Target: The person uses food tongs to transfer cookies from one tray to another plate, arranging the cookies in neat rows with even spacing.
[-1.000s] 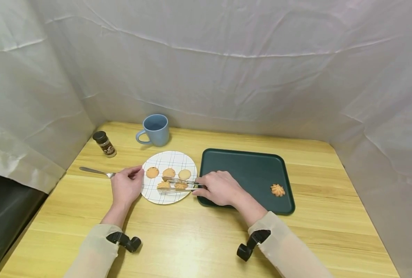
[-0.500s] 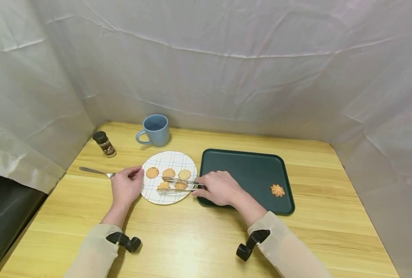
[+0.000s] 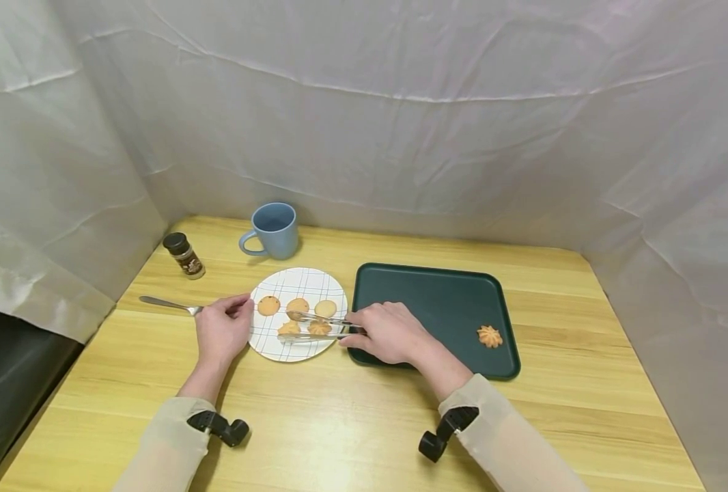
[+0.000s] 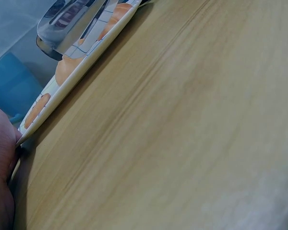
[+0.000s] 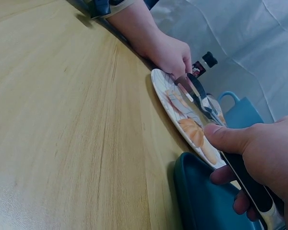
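My right hand (image 3: 391, 333) grips metal tongs (image 3: 307, 337) by the handle, over the right rim of a white plaid plate (image 3: 296, 352). The tongs' two arms stand apart, reaching left across the plate, with two ridged cookies between them, one a flower-shaped cookie (image 3: 319, 329). Behind these lie several round cookies (image 3: 269, 305) in a row. At the plate's left edge my left hand (image 3: 224, 328) pinches the rim, also seen in the right wrist view, where that left hand (image 5: 170, 55) is at the far end.
A dark green tray (image 3: 425, 290) lies right of the plate, with one flower-shaped cookie (image 3: 490, 336) on it. Behind the plate stands a blue mug (image 3: 281, 239). A spice jar (image 3: 186, 256) and a metal utensil (image 3: 167, 302), partly hidden by the left hand, lie at the left.
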Available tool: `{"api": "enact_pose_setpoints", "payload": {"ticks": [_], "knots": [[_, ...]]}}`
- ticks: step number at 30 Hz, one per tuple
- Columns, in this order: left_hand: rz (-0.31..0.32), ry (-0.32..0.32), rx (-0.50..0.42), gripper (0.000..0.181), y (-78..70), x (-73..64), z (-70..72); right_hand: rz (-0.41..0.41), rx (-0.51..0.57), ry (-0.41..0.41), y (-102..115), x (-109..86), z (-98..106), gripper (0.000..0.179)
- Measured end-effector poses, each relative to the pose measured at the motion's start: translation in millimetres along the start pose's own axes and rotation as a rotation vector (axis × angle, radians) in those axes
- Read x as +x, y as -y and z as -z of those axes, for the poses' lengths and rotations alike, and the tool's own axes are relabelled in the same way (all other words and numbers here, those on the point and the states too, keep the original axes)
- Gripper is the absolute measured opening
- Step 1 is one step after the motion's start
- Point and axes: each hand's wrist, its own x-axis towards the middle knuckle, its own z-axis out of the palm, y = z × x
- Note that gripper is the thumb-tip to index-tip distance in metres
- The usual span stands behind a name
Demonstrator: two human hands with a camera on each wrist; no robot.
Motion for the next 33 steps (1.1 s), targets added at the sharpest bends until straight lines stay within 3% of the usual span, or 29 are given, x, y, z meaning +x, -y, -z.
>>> {"api": "enact_pose_setpoints", "payload": {"ticks": [8,18,21,27,33], "knots": [[0.016,0.007,0.013,0.021,0.3,0.0,-1.2,-0.006,0.005,0.006,-0.5,-1.2,2.7,0.026],[0.021,0.01,0.012,0.021,-3.2,-0.2,0.1,-0.035,0.026,0.018,-2.2,-9.6,11.7,0.045],[0.025,0.01,0.01,0.021,-3.8,-0.1,0.2,-0.04,0.016,0.015,-4.5,-14.7,14.5,0.041],[0.037,0.016,0.012,0.022,-3.3,0.3,0.6,-0.063,-0.001,-0.005,-11.7,-29.0,19.2,0.055],[0.047,0.029,0.014,0.024,-2.0,-0.2,-0.3,-0.098,0.016,-0.03,-20.3,-46.5,23.9,0.055]]}}
